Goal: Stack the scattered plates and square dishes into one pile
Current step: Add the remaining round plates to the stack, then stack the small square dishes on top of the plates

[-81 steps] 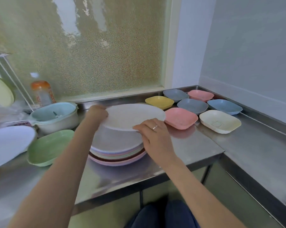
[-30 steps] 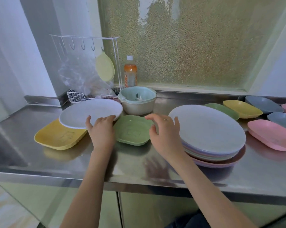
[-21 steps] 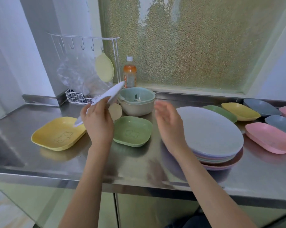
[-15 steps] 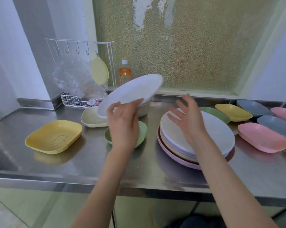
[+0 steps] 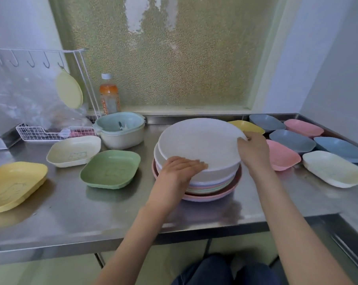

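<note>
A white round plate (image 5: pixel 198 141) lies on top of the pile of round plates (image 5: pixel 211 187) in the middle of the steel counter. My left hand (image 5: pixel 179 168) holds its near left rim, fingers on top of the plate. My right hand (image 5: pixel 254 150) grips its right rim. Square dishes lie scattered around the pile: a green one (image 5: pixel 110 171), a cream one (image 5: pixel 74 151) and a yellow one (image 5: pixel 11 185) to the left; pink (image 5: pixel 283 154), grey, blue, yellow (image 5: pixel 246 126) and cream (image 5: pixel 334 168) ones to the right.
A pale lidded pot (image 5: pixel 120 131) stands behind the green dish. Behind it are an orange bottle (image 5: pixel 109 99) and a white wire rack (image 5: pixel 40 95) holding a plastic bag and a hanging yellow lid. The counter's front edge (image 5: pixel 91 241) runs below my arms; walls close the right corner.
My left hand lifted the white plate from the left side of the counter, carried it right and set it on the pile. My right hand came onto its right rim.
</note>
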`<state>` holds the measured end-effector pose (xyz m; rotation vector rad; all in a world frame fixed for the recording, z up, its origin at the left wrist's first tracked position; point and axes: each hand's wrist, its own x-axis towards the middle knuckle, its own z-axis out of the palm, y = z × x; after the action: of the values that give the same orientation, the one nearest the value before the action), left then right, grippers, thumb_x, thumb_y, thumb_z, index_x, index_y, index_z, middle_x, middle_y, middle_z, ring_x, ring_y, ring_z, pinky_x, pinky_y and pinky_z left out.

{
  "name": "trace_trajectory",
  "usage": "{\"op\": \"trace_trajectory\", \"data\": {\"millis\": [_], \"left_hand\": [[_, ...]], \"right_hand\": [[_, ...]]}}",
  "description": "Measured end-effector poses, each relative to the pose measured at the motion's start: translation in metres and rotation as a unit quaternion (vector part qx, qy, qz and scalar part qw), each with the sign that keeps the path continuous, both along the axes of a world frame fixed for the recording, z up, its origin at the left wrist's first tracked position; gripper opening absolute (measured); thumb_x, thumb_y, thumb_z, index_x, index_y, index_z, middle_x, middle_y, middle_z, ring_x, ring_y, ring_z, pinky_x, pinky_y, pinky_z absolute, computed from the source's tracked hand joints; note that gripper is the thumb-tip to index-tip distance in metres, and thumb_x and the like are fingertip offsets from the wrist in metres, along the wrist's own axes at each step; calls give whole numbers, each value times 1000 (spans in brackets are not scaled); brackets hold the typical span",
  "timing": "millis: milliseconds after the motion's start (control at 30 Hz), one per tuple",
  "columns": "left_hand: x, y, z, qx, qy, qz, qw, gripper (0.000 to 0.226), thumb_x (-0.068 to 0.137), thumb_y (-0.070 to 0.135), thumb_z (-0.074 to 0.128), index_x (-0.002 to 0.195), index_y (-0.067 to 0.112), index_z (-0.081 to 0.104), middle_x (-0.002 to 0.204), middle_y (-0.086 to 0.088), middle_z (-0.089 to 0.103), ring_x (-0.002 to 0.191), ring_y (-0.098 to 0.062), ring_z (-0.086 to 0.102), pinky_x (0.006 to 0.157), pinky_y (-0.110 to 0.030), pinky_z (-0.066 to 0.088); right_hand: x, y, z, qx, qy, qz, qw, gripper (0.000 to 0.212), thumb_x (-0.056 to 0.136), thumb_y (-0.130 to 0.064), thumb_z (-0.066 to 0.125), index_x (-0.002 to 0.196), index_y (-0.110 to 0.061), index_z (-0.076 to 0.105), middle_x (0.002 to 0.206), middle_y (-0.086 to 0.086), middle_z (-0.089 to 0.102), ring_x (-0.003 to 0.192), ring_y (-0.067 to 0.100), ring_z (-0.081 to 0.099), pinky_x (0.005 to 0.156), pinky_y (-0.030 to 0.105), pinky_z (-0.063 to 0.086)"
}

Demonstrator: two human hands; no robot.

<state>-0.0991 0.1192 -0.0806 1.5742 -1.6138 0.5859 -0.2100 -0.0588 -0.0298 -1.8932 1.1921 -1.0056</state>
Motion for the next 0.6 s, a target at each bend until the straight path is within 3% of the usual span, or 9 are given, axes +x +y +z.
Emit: {"op": "trace_trajectory", "data": {"millis": [133, 267, 333, 400, 500, 600], "left_hand": [[3, 2, 0, 42, 7, -13, 999, 25, 82, 12, 57, 101, 11, 73, 99, -5, 74, 88, -22, 71, 87, -32, 48], [15, 4, -1, 81, -7, -16, 997, 22, 83, 11, 63, 102, 15, 73, 101, -2, 74, 90, -19, 70, 86, -27, 46], [18, 6, -1, 86, -1, -14, 996, 20, 85, 25, 61, 98, 17, 74, 99, 2, 74, 89, -16, 69, 82, -22, 46], [17, 9, 0, 72, 60, -28, 995, 30, 86, 39, 55, 90, 18, 76, 94, 4, 75, 84, -11, 68, 79, -22, 47], [20, 7, 1, -50, 168, 8, 985, 29, 87, 35, 52, 85, 18, 75, 92, 8, 74, 88, -5, 66, 82, -22, 47], [29, -1, 0, -147, 407, 88, 897, 23, 88, 31, 50, 101, 28, 69, 105, 16, 69, 101, 3, 61, 88, -10, 42]], "right_hand": [[-1, -2, -16, -1, 43, -28, 999, 27, 83, -5, 41, 94, 2, 66, 96, 22, 65, 90, 39, 54, 74, 41, 44], [1, -3, -29, 21, 30, -17, 999, 31, 80, -7, 44, 96, -11, 70, 104, 17, 65, 103, 35, 54, 84, 39, 44], [3, -3, -31, 32, 5, -2, 999, 33, 81, -6, 43, 102, -10, 69, 110, 15, 65, 102, 31, 55, 84, 35, 42], [6, 0, -34, 35, -14, 15, 999, 34, 82, -4, 41, 103, -7, 67, 109, 13, 66, 99, 29, 55, 82, 34, 42], [7, 2, -38, 48, -34, 19, 998, 37, 84, -6, 39, 114, -8, 62, 117, 12, 64, 105, 26, 54, 89, 36, 41], [8, 0, -42, 77, -64, 24, 995, 38, 87, -13, 40, 121, -10, 57, 125, 10, 60, 114, 26, 52, 94, 36, 39]]}}
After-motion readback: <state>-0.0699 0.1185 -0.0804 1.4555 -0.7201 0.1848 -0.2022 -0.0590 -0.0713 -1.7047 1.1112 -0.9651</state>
